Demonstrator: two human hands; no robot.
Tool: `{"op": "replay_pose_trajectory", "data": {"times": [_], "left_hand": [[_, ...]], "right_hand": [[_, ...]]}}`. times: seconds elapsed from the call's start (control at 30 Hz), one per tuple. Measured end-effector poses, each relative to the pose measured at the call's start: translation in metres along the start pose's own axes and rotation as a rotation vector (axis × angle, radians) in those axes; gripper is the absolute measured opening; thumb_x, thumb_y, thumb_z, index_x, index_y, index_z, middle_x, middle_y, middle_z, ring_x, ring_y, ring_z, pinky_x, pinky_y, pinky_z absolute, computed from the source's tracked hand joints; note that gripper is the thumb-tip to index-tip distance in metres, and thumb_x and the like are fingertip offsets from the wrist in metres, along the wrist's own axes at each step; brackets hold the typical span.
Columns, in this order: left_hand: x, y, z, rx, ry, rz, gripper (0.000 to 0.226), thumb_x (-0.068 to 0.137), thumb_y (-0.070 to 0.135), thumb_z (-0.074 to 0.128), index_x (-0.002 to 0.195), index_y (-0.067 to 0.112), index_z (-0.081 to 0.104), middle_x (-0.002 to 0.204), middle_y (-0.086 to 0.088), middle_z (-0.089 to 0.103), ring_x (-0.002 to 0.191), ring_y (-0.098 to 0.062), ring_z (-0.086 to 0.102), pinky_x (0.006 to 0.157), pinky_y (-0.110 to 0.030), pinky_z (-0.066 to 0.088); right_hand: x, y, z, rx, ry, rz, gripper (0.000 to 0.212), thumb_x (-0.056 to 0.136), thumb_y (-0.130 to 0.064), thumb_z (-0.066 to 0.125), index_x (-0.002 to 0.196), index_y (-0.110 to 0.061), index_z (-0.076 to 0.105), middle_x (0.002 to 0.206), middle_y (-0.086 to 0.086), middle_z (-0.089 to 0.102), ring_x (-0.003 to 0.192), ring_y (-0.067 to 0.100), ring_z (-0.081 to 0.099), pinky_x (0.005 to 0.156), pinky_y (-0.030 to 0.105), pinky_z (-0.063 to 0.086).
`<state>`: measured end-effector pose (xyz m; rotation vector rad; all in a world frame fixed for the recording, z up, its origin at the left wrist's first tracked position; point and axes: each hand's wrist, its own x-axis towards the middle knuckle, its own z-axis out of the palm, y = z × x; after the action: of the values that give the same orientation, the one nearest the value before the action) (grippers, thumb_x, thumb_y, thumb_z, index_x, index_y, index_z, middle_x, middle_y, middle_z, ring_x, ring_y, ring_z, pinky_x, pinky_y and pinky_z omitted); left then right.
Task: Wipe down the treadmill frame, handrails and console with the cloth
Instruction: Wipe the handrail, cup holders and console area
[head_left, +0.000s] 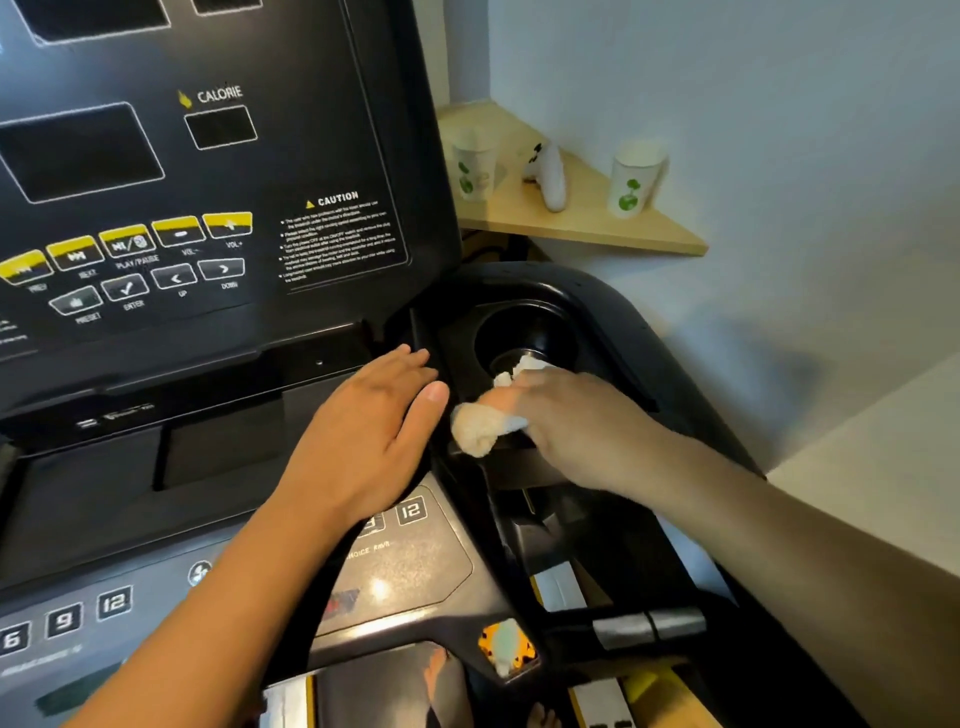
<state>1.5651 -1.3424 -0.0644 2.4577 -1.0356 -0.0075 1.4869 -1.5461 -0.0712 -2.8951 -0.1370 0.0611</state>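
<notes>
A glossy black plastic treadmill console (218, 171) with yellow buttons fills the view, a round cup-holder recess (524, 338) moulded at its right. The left hand (374, 421) lies flat, fingers straight, on the console ledge. The right hand (576, 415) grips a bunched, fluffy cream cloth (478, 426) at the recess's near rim.

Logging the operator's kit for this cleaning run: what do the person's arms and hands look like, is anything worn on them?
Both are bare. The left hand and right hand show no gloves, rings, or wristbands, and no watch is visible. Neither forearm shows a sleeve up to the frame edge. The nail on the left thumb looks short and unpainted.
</notes>
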Motion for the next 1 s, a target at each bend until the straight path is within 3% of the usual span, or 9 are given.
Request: {"op": "replay_pose_trajectory", "data": {"times": [0.13,0.33,0.4,0.53,0.6,0.67,0.77,0.87,1.0], "left_hand": [[-0.002,-0.001,-0.001,0.001,-0.001,-0.020,0.075,0.095,0.059,0.012,0.132,0.017,0.061,0.145,-0.001,0.052,0.139,-0.003,0.033,0.110,-0.018,0.019],[0.002,-0.001,0.001,0.048,-0.022,0.008,0.070,0.097,0.057,0.016,0.128,0.017,0.064,0.143,-0.004,0.055,0.140,-0.013,0.038,0.110,-0.023,0.025],[0.001,-0.002,0.001,0.040,-0.017,0.009,0.069,0.097,0.057,0.016,0.128,0.017,0.063,0.144,-0.003,0.054,0.141,-0.012,0.037,0.110,-0.023,0.025],[-0.001,-0.002,0.001,0.020,-0.004,-0.023,0.072,0.095,0.059,0.014,0.132,0.018,0.061,0.146,0.001,0.051,0.141,-0.008,0.035,0.111,-0.023,0.024],[0.001,-0.002,0.000,0.017,0.001,-0.028,0.072,0.095,0.059,0.015,0.131,0.018,0.062,0.144,0.001,0.053,0.140,-0.008,0.036,0.110,-0.023,0.024],[0.003,-0.002,0.000,0.032,-0.009,-0.023,0.074,0.094,0.061,0.014,0.131,0.018,0.061,0.144,0.001,0.053,0.140,-0.006,0.035,0.110,-0.022,0.022],[0.004,-0.002,-0.001,-0.011,-0.008,-0.016,0.073,0.094,0.059,0.015,0.129,0.017,0.064,0.144,0.000,0.053,0.134,0.003,0.030,0.108,-0.017,0.021],[0.000,0.000,-0.001,-0.033,0.002,-0.009,0.073,0.095,0.057,0.013,0.129,0.016,0.063,0.145,0.000,0.052,0.134,0.005,0.028,0.107,-0.010,0.017],[-0.003,0.000,0.001,0.021,-0.011,-0.012,0.076,0.094,0.061,0.012,0.137,0.017,0.057,0.149,0.003,0.048,0.139,0.001,0.027,0.111,-0.018,0.020]], "right_hand": [[-0.022,0.044,-0.019,-0.052,-0.091,0.104,0.048,0.096,-0.009,0.049,0.140,-0.028,0.046,0.128,0.001,0.055,0.112,0.021,0.055,0.077,0.025,0.034],[0.009,-0.013,0.012,0.055,0.106,-0.034,0.041,0.093,-0.017,0.053,0.132,-0.028,0.051,0.109,0.002,0.060,0.098,0.024,0.058,0.080,0.037,0.047],[0.006,-0.008,0.011,0.111,0.117,-0.046,0.043,0.092,-0.011,0.054,0.133,-0.026,0.053,0.114,0.004,0.061,0.103,0.025,0.057,0.085,0.037,0.048],[-0.028,0.052,-0.010,0.143,-0.065,0.102,0.054,0.092,-0.003,0.050,0.139,-0.031,0.049,0.137,0.003,0.052,0.121,0.024,0.053,0.094,0.029,0.042],[-0.037,0.059,-0.014,0.191,-0.015,0.136,0.051,0.093,-0.003,0.051,0.139,-0.024,0.051,0.138,0.004,0.053,0.124,0.023,0.050,0.092,0.021,0.035],[-0.028,0.033,-0.007,0.194,0.058,0.145,0.048,0.091,-0.006,0.054,0.136,-0.022,0.053,0.128,0.005,0.058,0.115,0.026,0.053,0.092,0.031,0.042],[-0.017,-0.031,0.015,0.120,0.304,0.065,0.039,0.084,-0.013,0.061,0.122,-0.022,0.063,0.109,0.005,0.065,0.104,0.028,0.057,0.092,0.043,0.045],[-0.041,-0.058,0.030,0.130,0.403,-0.016,0.042,0.082,-0.024,0.042,0.117,-0.027,0.064,0.108,0.002,0.061,0.106,0.024,0.050,0.091,0.039,0.045],[-0.086,-0.002,0.031,-0.086,0.316,0.006,0.054,0.062,-0.015,0.073,0.113,-0.030,0.059,0.107,0.002,0.055,0.104,0.027,0.049,0.081,0.044,0.049]]}}
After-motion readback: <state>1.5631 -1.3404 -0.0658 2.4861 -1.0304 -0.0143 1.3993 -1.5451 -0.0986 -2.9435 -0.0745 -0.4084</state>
